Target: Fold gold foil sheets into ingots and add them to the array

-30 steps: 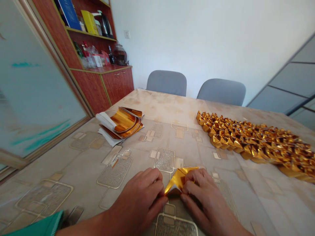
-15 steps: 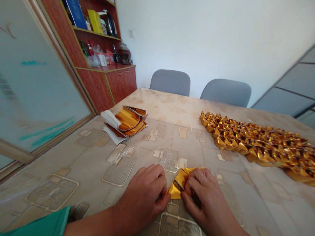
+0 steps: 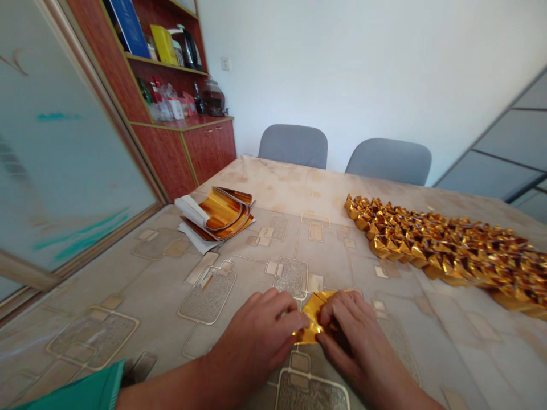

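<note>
Between my hands, a small piece of gold foil paper (image 3: 315,307), partly folded, lies on the patterned tablecloth (image 3: 252,341). My left hand (image 3: 265,330) is closed at its left edge, with thumb and index finger on the foil. At the other side my right hand (image 3: 352,327) grips the paper between thumb and curled fingers, covering much of it. Farther off on the left lies a curved stack of gold foil sheets (image 3: 224,208) with white backs. Rows of folded gold paper ingots (image 3: 440,239) stretch along the right side of the table.
Two grey chairs (image 3: 293,145) stand at the table's far edge, before a white wall. A red-brown cabinet (image 3: 209,145) with bottles, a kettle and boxes is at the back left. A frosted glass sliding door (image 3: 77,142) runs along the left.
My left index finger has moved right, from the foil's left corner onto its middle fold. My right hand keeps its grip. The view has shifted slightly.
</note>
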`<state>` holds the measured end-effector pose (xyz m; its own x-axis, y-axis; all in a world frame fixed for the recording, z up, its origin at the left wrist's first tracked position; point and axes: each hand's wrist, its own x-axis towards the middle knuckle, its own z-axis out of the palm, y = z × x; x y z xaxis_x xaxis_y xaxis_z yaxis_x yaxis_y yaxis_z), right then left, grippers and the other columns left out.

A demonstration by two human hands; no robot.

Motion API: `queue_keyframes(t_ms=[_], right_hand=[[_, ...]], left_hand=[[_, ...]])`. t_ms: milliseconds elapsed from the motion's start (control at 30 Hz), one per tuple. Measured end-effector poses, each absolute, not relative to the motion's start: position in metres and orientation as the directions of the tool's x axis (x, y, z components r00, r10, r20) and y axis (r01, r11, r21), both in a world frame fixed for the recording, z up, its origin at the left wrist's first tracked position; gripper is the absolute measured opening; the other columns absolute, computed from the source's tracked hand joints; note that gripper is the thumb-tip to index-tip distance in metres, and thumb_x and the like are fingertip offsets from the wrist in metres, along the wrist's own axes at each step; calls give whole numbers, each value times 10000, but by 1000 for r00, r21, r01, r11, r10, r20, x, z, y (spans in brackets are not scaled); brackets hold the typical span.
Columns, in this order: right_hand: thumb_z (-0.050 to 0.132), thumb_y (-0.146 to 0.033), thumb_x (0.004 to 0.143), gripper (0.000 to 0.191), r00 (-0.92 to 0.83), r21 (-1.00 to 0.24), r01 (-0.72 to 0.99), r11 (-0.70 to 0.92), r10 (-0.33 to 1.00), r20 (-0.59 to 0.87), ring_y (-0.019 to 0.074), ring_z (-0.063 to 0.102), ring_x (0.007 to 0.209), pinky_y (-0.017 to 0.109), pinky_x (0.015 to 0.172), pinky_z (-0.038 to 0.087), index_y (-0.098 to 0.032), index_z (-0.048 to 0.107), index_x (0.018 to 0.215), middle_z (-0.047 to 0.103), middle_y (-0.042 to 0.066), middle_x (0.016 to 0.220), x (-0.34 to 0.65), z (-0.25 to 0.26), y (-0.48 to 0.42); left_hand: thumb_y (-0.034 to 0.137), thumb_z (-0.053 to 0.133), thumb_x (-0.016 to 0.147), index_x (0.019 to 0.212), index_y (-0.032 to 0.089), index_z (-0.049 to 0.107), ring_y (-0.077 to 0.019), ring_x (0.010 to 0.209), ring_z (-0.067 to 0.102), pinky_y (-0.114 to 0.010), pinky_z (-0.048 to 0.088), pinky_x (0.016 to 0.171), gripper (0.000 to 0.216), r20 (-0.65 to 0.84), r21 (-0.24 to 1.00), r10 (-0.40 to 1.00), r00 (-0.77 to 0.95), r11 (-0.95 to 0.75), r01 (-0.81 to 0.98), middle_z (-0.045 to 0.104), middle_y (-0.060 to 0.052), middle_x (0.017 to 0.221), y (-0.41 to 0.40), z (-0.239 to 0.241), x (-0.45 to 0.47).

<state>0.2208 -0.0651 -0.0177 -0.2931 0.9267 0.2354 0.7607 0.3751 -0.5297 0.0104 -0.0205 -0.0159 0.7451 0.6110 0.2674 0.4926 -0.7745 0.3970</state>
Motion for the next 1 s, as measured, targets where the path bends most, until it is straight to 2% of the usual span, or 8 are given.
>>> queue_keyframes(t_ms=[100,333,400,467,567,767,867,1000], right_hand=[[572,-112,900,138,-328,-534,755,382,924,198,236,492,863,369,728,403,-219,501,851,569,33,891,224,-14,-65],[640,-117,886,144,-387,-475,776,414,908,160,241,531,906,393,770,452,-216,541,852,605,34,935,229,-8,-62],[642,-112,879,129,-379,-476,779,408,911,162,244,542,948,409,806,473,-212,566,909,612,51,1011,230,-8,-62],[641,-116,875,208,-370,-475,781,405,913,171,251,544,1016,438,870,483,-206,579,1052,606,77,1113,231,-9,-62],[645,-135,868,383,-367,-441,799,408,913,179,265,546,1071,476,935,482,-181,544,1234,606,104,1177,231,-10,-63],[620,-147,872,345,-379,-321,846,425,904,197,281,589,1026,496,892,520,-178,589,1214,643,111,1154,229,-11,-67],[622,-150,850,481,-384,-259,848,462,873,301,299,603,1041,497,875,533,-182,515,1318,653,126,1193,232,-16,-68],[588,-156,846,723,-342,-245,856,456,853,394,298,622,1024,479,833,545,-181,273,1497,672,135,1178,233,-20,-69]], left_hand=[[227,573,953,1116,296,620,-188,883,547,-315,398,742,183,315,279,495,810,-864,420,641,2,998,-21,-15,8],[246,514,986,1197,191,594,-186,924,576,-328,449,838,232,330,147,337,882,-941,305,666,-49,1011,-24,-9,4],[229,478,1000,1197,169,593,-192,1018,574,-339,440,916,236,351,140,308,884,-951,275,667,-67,1102,-23,-9,4],[224,437,1016,1185,161,598,-195,1066,570,-343,431,953,242,369,148,286,885,-957,248,664,-71,1162,-20,-10,6],[227,428,1020,1121,170,622,-186,1000,599,-329,456,902,226,379,160,259,888,-964,213,687,-50,1122,-11,-12,10],[227,488,996,983,208,653,-161,918,602,-284,462,824,166,338,190,263,904,-959,208,691,-22,989,1,-14,20],[242,509,988,1042,211,642,-177,992,586,-312,454,867,146,332,173,333,883,-941,290,673,-38,1116,1,-13,23],[273,502,993,1033,201,624,-213,1131,547,-410,403,1000,147,300,136,355,885,-934,329,581,-58,1356,1,-11,24]])
